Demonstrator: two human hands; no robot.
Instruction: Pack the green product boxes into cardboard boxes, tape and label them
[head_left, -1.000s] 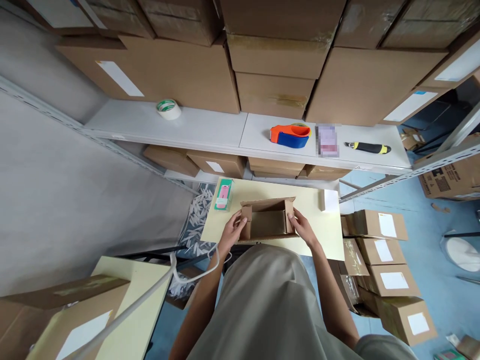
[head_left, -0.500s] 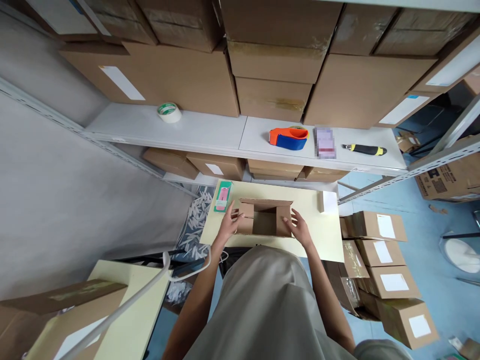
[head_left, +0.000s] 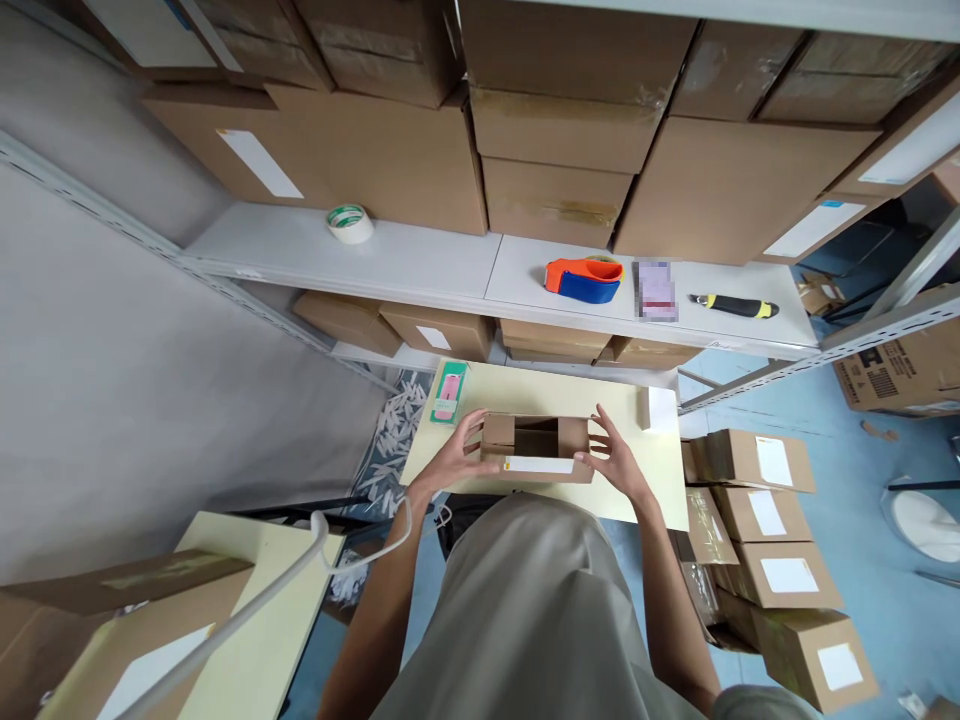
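Note:
A small open cardboard box (head_left: pixel 535 447) stands on the pale yellow table (head_left: pixel 645 480), its side flaps folded in and a white label on its near face. My left hand (head_left: pixel 459 452) presses the box's left end with curled fingers. My right hand (head_left: pixel 615 455) holds the right end, fingers spread against the flap. A green-and-pink packaged item (head_left: pixel 449 391) lies on the table's far left corner, just beyond my left hand.
A white shelf (head_left: pixel 420 262) behind the table carries a tape roll (head_left: pixel 349 222), an orange-blue tape dispenser (head_left: pixel 584 277) and a yellow-black utility knife (head_left: pixel 733 305). Large cartons stand above. Labelled small boxes (head_left: pixel 757 510) are stacked to the right, a second table with cartons (head_left: pixel 135 620) near left.
The box has been turned so its labelled side faces me, and the side flaps are folded inward. Both hands moved with it, staying on its ends.

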